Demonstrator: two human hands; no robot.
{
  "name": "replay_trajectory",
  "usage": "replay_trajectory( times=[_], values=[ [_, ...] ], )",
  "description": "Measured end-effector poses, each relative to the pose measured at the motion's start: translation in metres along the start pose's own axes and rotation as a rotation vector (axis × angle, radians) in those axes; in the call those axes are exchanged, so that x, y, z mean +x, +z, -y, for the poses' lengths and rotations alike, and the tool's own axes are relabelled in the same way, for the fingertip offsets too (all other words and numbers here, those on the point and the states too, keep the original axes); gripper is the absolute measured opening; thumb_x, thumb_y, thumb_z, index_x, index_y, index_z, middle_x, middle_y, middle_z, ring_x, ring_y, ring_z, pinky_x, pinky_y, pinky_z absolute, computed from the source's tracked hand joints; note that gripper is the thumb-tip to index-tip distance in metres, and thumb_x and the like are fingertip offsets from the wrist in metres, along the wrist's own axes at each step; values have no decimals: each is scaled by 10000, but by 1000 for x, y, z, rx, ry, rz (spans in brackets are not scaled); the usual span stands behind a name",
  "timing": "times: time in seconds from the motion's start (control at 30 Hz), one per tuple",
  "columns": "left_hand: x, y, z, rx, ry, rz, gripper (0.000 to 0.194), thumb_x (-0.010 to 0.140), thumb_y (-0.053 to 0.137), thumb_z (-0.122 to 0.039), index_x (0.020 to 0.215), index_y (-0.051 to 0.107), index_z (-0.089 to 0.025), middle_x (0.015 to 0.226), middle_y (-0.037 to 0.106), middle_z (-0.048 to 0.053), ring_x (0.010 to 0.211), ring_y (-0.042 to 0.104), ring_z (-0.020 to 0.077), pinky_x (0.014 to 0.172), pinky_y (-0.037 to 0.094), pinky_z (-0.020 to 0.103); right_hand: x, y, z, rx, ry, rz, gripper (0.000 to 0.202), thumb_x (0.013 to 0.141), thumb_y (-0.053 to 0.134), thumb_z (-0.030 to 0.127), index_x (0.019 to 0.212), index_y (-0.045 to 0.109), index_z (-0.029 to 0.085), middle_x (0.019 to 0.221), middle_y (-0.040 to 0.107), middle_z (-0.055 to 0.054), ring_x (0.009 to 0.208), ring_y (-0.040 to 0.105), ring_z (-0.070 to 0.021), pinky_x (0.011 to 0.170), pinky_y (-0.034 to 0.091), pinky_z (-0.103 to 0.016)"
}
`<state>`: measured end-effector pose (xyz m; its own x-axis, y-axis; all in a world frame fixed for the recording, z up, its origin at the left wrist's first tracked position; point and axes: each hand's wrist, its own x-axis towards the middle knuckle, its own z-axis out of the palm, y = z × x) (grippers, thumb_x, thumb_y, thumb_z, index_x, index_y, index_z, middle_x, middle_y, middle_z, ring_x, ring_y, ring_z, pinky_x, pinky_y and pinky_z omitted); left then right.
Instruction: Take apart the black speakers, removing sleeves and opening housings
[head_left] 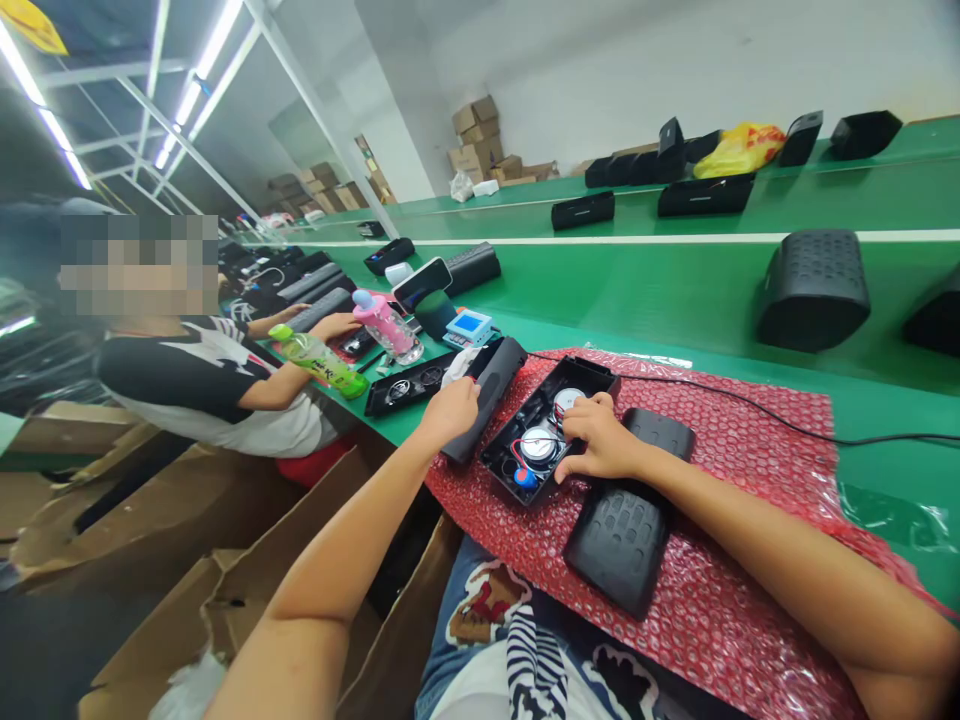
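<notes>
An open black speaker housing (504,462) lies on red bubble wrap, with two round drivers, thin wires and a blue part inside. My right hand (604,440) grips its near right wall, fingers bent over the drivers and thumb at the edge. Left of the housing stands a dark speaker shell (501,375). Against that shell, my left hand (451,412) has its fingers curled closed beside a crumpled white piece (463,362); what they hold is hidden. Partly under my right forearm rests a black textured speaker cover (619,540).
The red bubble wrap (750,480) covers the green bench. A black cable (750,405) runs right. Leftward are a speaker panel (382,395), a blue-screened device (469,325), a phone (424,284) and two bottles (319,360). A co-worker (217,370) sits left; cardboard boxes (172,640) stand below.
</notes>
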<state>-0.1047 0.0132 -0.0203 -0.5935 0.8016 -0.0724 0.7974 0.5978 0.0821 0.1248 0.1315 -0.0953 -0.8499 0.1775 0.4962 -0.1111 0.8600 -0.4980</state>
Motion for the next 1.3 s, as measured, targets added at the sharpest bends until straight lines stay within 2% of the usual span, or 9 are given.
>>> replay_trajectory(
  times=[0.2, 0.43, 0.6, 0.7, 0.77, 0.83, 0.9, 1.1, 1.3],
  values=[
    [-1, -5, 0, 7, 35, 30, 306, 968, 345, -296, 869, 612, -185, 924, 705, 117, 891, 661, 253, 723, 444, 306, 0, -3, 3, -17, 18, 36, 666, 684, 618, 818, 644, 568, 155, 668, 586, -14, 719, 477, -159, 734, 190, -325],
    [-20, 12, -28, 12, 112, 54, 317, 971, 348, -291, 1048, 617, -142, 1052, 699, 177, 982, 672, 313, 791, 463, 361, -3, -2, -1, -69, 21, 48, 679, 657, 628, 822, 598, 554, 150, 626, 557, -8, 714, 491, -161, 742, 198, -334],
    [-43, 10, -37, -9, 156, 16, 328, 951, 391, -257, 1048, 662, -99, 1040, 698, 213, 995, 661, 348, 855, 481, 420, 0, -23, 11, 13, -16, 89, 558, 850, 535, 713, 782, 679, 179, 870, 687, -70, 875, 607, -217, 816, 303, -382],
    [-63, 8, -25, -35, 192, -84, 359, 934, 451, -290, 1167, 647, -100, 1187, 651, 224, 1144, 586, 371, 992, 429, 469, 16, -34, 20, 5, 2, -22, 408, 957, 499, 540, 909, 695, 186, 1042, 703, -115, 989, 630, -237, 869, 402, -392],
    [-72, 13, -10, -64, 205, -190, 477, 914, 510, -353, 1323, 566, -115, 1392, 523, 237, 1304, 462, 396, 1092, 343, 515, 34, -33, 22, -57, -18, -37, 348, 961, 518, 474, 928, 693, 176, 1036, 710, -123, 987, 638, -247, 872, 432, -398],
    [-74, 21, 7, -134, 201, -220, 620, 882, 563, -426, 1417, 483, -122, 1517, 380, 247, 1407, 335, 421, 1139, 275, 554, 57, -27, 20, -112, -62, 43, 308, 941, 565, 439, 958, 691, 158, 1044, 710, -128, 993, 640, -259, 878, 437, -407],
    [-69, 30, 24, -242, 193, -173, 688, 871, 570, -463, 1455, 432, -127, 1556, 328, 236, 1452, 275, 409, 1165, 243, 557, 82, -16, 17, -154, -92, 162, 287, 914, 621, 414, 991, 688, 146, 1068, 704, -129, 998, 636, -256, 877, 438, -399],
    [-49, 33, 55, -571, 208, -192, 635, 838, 592, -375, 1407, 447, -132, 1469, 494, 155, 1361, 450, 295, 1151, 328, 469, 140, 12, 14, -247, -118, 292, 392, 781, 762, 497, 916, 697, 135, 905, 693, -106, 916, 587, -269, 841, 388, -397],
    [-47, 35, 59, -682, 154, -216, 539, 809, 618, -332, 1311, 528, -158, 1372, 585, 127, 1268, 532, 287, 1092, 396, 476, 158, 23, 20, -256, -138, 418, 362, 810, 742, 482, 870, 694, 127, 854, 632, -70, 777, 566, -181, 705, 337, -294]
  ],
)
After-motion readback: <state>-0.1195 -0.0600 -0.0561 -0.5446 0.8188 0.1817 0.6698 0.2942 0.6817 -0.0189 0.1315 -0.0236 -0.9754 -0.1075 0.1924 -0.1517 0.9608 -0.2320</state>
